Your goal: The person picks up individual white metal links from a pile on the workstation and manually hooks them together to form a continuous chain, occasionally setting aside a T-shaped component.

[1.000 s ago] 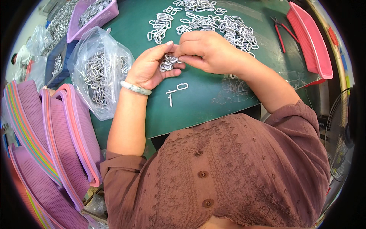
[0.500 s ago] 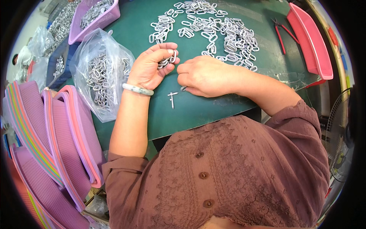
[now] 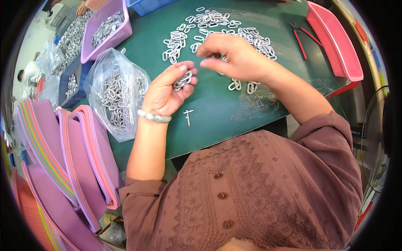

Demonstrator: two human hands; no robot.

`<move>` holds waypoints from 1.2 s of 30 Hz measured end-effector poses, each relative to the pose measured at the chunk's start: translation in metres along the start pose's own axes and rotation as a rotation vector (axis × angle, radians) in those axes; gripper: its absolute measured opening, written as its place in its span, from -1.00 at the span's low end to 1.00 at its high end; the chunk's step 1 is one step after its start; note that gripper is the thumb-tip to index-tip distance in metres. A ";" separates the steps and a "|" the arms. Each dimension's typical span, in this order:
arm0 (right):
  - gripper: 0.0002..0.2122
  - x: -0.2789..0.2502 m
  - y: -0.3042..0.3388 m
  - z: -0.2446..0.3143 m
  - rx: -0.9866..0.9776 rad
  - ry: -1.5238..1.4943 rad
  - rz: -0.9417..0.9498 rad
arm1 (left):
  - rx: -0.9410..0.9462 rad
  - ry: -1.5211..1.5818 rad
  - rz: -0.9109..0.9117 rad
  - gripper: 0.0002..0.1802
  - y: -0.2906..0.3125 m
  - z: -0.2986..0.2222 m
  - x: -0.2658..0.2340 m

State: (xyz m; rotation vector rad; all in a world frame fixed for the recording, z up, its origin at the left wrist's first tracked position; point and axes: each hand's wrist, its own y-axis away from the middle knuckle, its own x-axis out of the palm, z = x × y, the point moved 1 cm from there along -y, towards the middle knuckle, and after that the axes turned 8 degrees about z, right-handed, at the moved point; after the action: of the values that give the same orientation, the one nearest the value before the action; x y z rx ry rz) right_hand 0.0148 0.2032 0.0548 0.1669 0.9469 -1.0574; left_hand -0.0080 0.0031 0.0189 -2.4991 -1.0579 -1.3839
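Several silver oval metal links (image 3: 182, 81) lie in my left hand (image 3: 167, 88), its fingers curled round them and the thumb resting on top. My right hand (image 3: 236, 56) hovers over the near part of a loose pile of the same links (image 3: 259, 42), thumb and fingers apart, with nothing seen between them. It hides part of that pile. Below my right hand, a few loose links (image 3: 235, 85) rest on the green table. Small metal pins (image 3: 188, 118) lie on the table nearer to me than my left hand.
A clear plastic bag of links (image 3: 117, 100) stands left of my left hand, with a purple basket of metal pieces (image 3: 86, 50) behind it. Purple baskets (image 3: 88, 154) are stacked at the left. Red-handled pliers (image 3: 300, 44) and a pink basket (image 3: 335, 46) are at the right.
My right hand has moved away from me and its fingers have spread; the grey piece at its fingertips is no longer seen there. My left hand still holds links. The view has shifted slightly.
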 end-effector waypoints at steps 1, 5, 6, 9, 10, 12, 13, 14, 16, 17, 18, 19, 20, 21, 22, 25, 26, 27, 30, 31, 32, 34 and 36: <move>-0.85 -0.007 0.004 -0.008 -0.066 0.044 -0.086 | 0.054 -0.014 -0.057 -0.74 0.008 -0.004 0.007; -0.41 -0.044 0.048 -0.038 0.082 0.335 0.062 | 0.367 -0.253 -0.078 -0.72 0.051 -0.039 0.012; -0.33 -0.050 0.062 -0.042 0.092 0.410 0.138 | 0.462 -0.386 -0.178 -0.72 0.063 -0.051 0.007; -0.10 -0.051 0.092 -0.050 0.230 0.558 0.362 | 0.654 -0.728 -0.534 -0.74 0.083 -0.079 -0.022; -0.07 -0.050 0.094 -0.053 0.252 0.559 0.354 | 0.705 -0.872 -0.666 -0.74 0.088 -0.085 -0.036; -0.02 -0.047 0.097 -0.060 0.309 0.569 0.332 | 0.562 -1.276 -0.861 -0.75 0.092 -0.089 -0.060; -0.05 -0.043 0.094 -0.060 0.281 0.562 0.325 | 0.514 -1.352 -0.880 -0.71 0.092 -0.088 -0.065; -0.09 -0.038 0.091 -0.060 0.273 0.565 0.308 | 0.552 -1.519 -0.887 -0.71 0.089 -0.086 -0.065; -0.16 -0.026 0.083 -0.058 0.252 0.572 0.275 | 0.629 -1.854 -0.890 -0.70 0.082 -0.077 -0.057; -0.19 -0.020 0.078 -0.058 0.261 0.581 0.278 | 0.687 -1.906 -0.890 -0.71 0.079 -0.072 -0.045; -0.23 -0.015 0.073 -0.058 0.253 0.598 0.259 | 0.730 -1.935 -0.867 -0.72 0.074 -0.067 -0.030; -0.25 -0.009 0.068 -0.057 0.274 0.613 0.241 | 0.773 -1.962 -0.843 -0.72 0.069 -0.060 -0.016; -0.27 -0.001 0.061 -0.058 0.297 0.625 0.218 | 0.819 -1.994 -0.817 -0.73 0.062 -0.053 -0.003; -0.30 0.003 0.055 -0.055 0.299 0.629 0.203 | 0.795 -1.927 -0.742 -0.75 0.059 -0.040 0.009; -0.32 0.009 0.049 -0.055 0.311 0.631 0.177 | 0.668 -1.844 -0.618 -0.75 0.056 -0.027 0.017; -0.32 0.026 0.030 -0.050 0.342 0.599 0.127 | 0.247 -1.848 -0.346 -0.71 0.054 0.004 0.034; -0.35 0.031 0.024 -0.049 0.328 0.567 0.093 | 0.151 -1.916 -0.290 -0.70 0.054 0.010 0.042; -0.35 0.037 0.018 -0.047 0.314 0.557 0.080 | 0.118 -1.942 -0.235 -0.70 0.054 0.015 0.044; -0.38 0.050 0.000 -0.040 0.200 0.508 0.049 | 0.103 -1.988 -0.145 -0.72 0.054 0.030 0.036; -0.38 0.049 -0.003 -0.036 0.164 0.473 0.104 | 0.085 -1.974 -0.149 -0.75 0.054 0.032 0.036; -0.38 0.047 -0.006 -0.030 0.131 0.439 0.157 | 0.076 -1.955 -0.127 -0.76 0.054 0.034 0.035; -0.40 0.038 -0.010 -0.039 -0.046 0.238 0.127 | 0.055 -1.914 -0.084 -0.77 0.055 0.034 0.034; -0.44 0.020 -0.011 -0.048 -0.146 0.314 0.061 | 0.056 -1.854 -0.066 -0.79 0.057 0.032 0.032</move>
State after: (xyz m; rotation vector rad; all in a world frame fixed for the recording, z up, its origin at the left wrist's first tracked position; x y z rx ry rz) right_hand -0.0185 0.2100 0.0145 0.2441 1.2907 -0.9168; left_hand 0.0608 -0.0105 0.0385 -3.1540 -1.0485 1.4599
